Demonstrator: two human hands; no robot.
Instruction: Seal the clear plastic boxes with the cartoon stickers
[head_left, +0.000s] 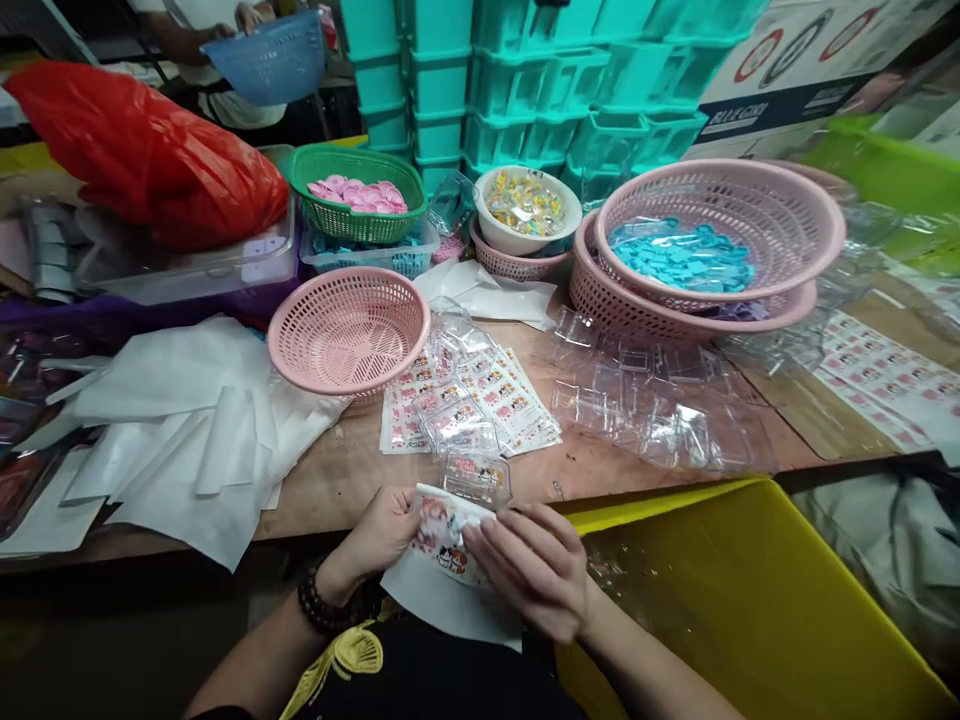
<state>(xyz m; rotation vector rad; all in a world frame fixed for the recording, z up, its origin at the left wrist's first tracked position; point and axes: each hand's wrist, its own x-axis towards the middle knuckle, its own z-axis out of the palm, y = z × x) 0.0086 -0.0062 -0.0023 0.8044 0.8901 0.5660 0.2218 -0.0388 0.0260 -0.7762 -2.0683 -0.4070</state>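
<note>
At the table's front edge, my left hand [382, 530] pinches the upper left corner of a sticker sheet [454, 560] with cartoon cats and pink print. My right hand [536, 570] has its fingertips closed on the sheet's right side; whether they hold a single sticker from it is hidden. Plain white backing hangs below the printed part. Just beyond the hands lies a clear plastic case [478, 478] with a cat sticker showing at it. Further back, more clear cases [457, 418] rest on a spread of sticker sheets [517, 400].
An empty pink basket [349, 330] stands behind the sheets, beside white backing paper [187, 420]. To the right are clear plastic pieces [660, 410] and pink baskets [720, 230] with blue parts. A yellow bin [750, 590] sits below the edge. Another person holds a blue basket [266, 60].
</note>
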